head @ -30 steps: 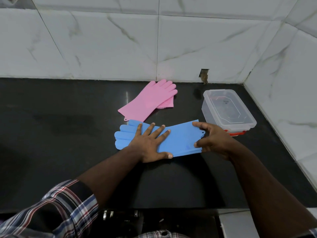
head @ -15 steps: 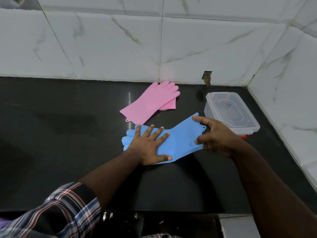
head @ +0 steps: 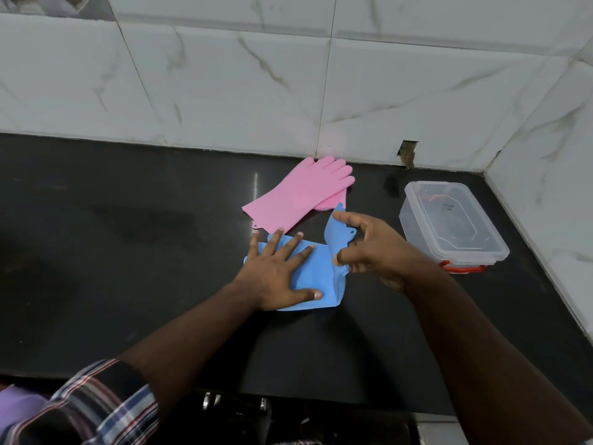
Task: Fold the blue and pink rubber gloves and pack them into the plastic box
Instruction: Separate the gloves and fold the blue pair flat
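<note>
On the black counter, seen from the head camera, the one view we have, the blue gloves are mid-fold. The left hand lies flat on the finger end with its fingers spread and straight, pinning the rubber down. The right hand pinches the cuff end between thumb and fingers, and that end stands up off the counter, curling over toward the pinned half. So the step in hand, I'd say, is the first fold of the blue pair, cuff over fingers.

Just behind them, toward the tiled wall, the pink gloves lie flat and unfolded, one stacked on the other, with the blue cuff's raised tip close to their edge; I can't tell whether they touch. Off to the right, near the corner, sits the plastic box, clear with a red clip at the front. It looks lidded, though through clear plastic I can't be sure, and I see nothing packed inside.

Next, by my reckoning, the cuff has to come down onto the pinned half, with the left hand sliding clear just in time, then a firm press, since rubber tends to spring back. The pink pair and the box are untouched; most of the task is ahead.
</note>
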The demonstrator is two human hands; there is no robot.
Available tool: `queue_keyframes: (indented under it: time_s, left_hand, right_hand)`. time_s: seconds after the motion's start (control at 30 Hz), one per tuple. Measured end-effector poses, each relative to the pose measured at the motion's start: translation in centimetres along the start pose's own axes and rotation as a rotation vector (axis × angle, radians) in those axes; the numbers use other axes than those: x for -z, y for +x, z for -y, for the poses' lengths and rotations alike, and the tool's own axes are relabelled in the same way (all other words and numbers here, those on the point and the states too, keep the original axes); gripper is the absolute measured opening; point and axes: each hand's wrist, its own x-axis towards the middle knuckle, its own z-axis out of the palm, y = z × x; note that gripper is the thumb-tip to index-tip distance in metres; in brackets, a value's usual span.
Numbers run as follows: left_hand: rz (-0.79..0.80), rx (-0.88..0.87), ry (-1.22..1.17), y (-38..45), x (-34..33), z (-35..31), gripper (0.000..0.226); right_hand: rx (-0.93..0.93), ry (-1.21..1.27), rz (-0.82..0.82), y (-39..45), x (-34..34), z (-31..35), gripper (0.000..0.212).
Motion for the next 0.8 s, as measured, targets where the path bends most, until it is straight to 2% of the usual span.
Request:
queue_keyframes:
  time_s: [0.13, 0.33, 0.43, 0.5, 0.57, 0.6, 0.67, 0.73, 0.8]
  left_hand:
    - [0.048, 0.072, -0.021, -1.7, -0.9, 1.3, 0.102]
    - [0.067, 0.061, -0.054, -1.9, -0.5, 0.9, 0.101]
    - [0.078, 0.095, -0.172, -2.7, 0.5, 0.5, 0.103]
    - [0.083, 0.102, -0.209, -3.0, 0.6, 0.4, 0.114]
    - [0.071, 0.082, -0.198, -2.8, 0.1, 0.8, 0.13]
    - [0.059, 0.072, -0.223, -2.6, -0.1, 1.2, 0.131]
    - [0.003, 0.051, -0.379, -2.4, -0.2, 2.1, 0.106]
    - [-0.104, 0.064, -0.67, -2.6, -0.2, 2.9, 0.072]
    - [-0.256, 0.16, -0.917, -2.9, -0.3, 3.8, 0.05]
  right_hand:
    - [-0.006, -0.039, 0.001, 0.5, -1.4, 0.7, 0.087]
    - [0.035, -0.214, 0.008, 2.3, -6.5, 1.1, 0.092]
    - [0.042, -0.314, -0.016, 3.0, -9.2, 1.0, 0.085]
    - [0.044, -0.395, -0.012, 3.4, -10.6, 1.0, 0.075]
    - [0.035, -0.437, -0.011, 3.5, -11.3, 0.8, 0.075]
    - [0.035, -0.441, -0.017, 3.5, -11.4, 0.7, 0.075]
    - [0.044, -0.425, -0.039, 3.6, -11.3, 0.6, 0.075]
    - [0.05, -0.394, -0.056, 3.4, -11.0, 0.6, 0.08]
    - [0.058, -0.382, -0.062, 3.5, -10.9, 0.3, 0.078]
